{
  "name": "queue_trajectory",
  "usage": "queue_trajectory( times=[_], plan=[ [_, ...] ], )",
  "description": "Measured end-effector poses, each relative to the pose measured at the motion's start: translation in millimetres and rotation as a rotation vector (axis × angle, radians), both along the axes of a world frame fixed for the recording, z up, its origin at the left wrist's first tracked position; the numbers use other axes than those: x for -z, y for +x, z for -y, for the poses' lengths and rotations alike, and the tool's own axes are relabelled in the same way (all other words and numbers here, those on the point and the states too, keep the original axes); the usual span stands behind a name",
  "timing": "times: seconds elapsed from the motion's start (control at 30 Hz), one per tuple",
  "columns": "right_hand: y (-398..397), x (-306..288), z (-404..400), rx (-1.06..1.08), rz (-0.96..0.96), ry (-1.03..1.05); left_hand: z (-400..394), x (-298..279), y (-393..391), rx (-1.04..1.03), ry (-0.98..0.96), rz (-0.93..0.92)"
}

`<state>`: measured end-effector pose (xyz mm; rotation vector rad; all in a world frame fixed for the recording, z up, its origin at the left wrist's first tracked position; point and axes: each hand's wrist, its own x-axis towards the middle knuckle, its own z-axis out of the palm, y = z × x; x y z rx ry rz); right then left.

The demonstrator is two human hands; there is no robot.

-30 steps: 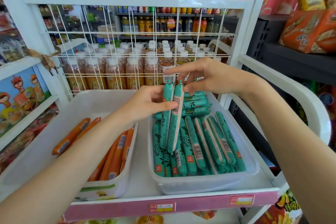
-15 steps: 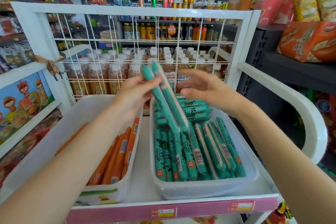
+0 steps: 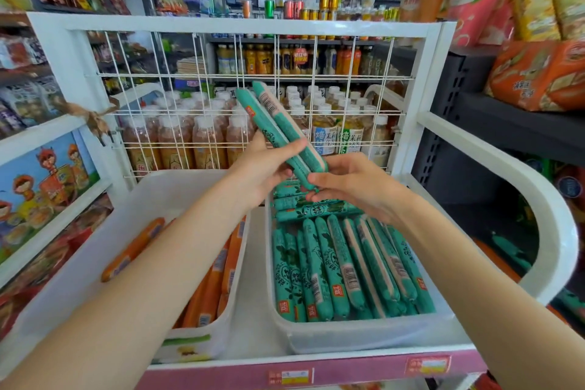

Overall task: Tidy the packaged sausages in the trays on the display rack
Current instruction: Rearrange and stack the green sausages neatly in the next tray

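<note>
Head view: your left hand [image 3: 269, 168] pinches two slim, rounded green sausages [image 3: 278, 130], its thumb and fingers clamped across their glossy film wrappers; the pair tilts up and away to the left, above the back of the right tray. Your right hand [image 3: 354, 187] meets their lower ends, fingers curled at the tips of the pair. Below, the right tray [image 3: 364, 336], a translucent plastic tub with rounded corners, holds a row of green sausages [image 3: 345, 266] lying lengthwise side by side, barcodes and red end labels showing, with a few more green sausages [image 3: 313, 207] laid crosswise behind them. The left tray [image 3: 95, 250], the same frosted plastic, holds orange sausages [image 3: 215, 282] along its right wall, partly hidden by your left forearm, and one loose orange sausage [image 3: 133, 250] lying apart. Both trays sit on the white display rack [image 3: 437, 79], whose front edge carries a pink price strip [image 3: 348, 374]. A white wire grid [image 3: 332, 92] backs the rack; behind it stand capped drink bottles [image 3: 205, 139]. Orange snack packs [image 3: 538, 73] fill the dark shelving at right.
</note>
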<state>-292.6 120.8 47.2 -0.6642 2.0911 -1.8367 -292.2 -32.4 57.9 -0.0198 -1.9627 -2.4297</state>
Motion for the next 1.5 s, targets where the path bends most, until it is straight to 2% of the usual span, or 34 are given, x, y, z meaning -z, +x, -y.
queue_trajectory(
  times=[0.13, 0.23, 0.4, 0.6, 0.97, 1.17, 1.33, 1.5],
  plan=[
    [2.6, -13.7, -6.1, 0.001, -0.142, -0.007, 14.7, -17.0, -0.6, 0.064, 0.168, 0.07],
    [3.6, -19.7, -11.9, 0.065, -0.303, 0.01, 18.3, -20.2, 3.1, 0.075, 0.118, 0.046],
    [3.5, -22.1, -8.5, 0.102, -0.436, 0.008, 20.0, -21.2, 5.9, 0.044, 0.09, 0.023],
    [2.5, -17.6, -7.4, 0.041, -0.33, -0.046, 19.2, -19.2, 7.4, 0.05, 0.006, -0.036],
    [6.7, -17.9, -4.7, 0.073, -0.427, -0.043, 18.3, -22.4, 6.6, 0.04, 0.053, -0.045],
    [13.6, -14.0, -6.3, 0.039, -0.447, 0.019, 21.5, -25.1, 5.5, 0.055, 0.208, 0.008],
    [14.1, -10.3, -2.8, 0.096, -0.435, -0.116, 17.3, -27.4, 4.7, 0.072, 0.219, 0.014],
    [12.5, -11.4, -3.7, 0.106, -0.479, -0.108, 14.5, -27.9, 2.6, 0.09, 0.223, 0.005]
  ],
)
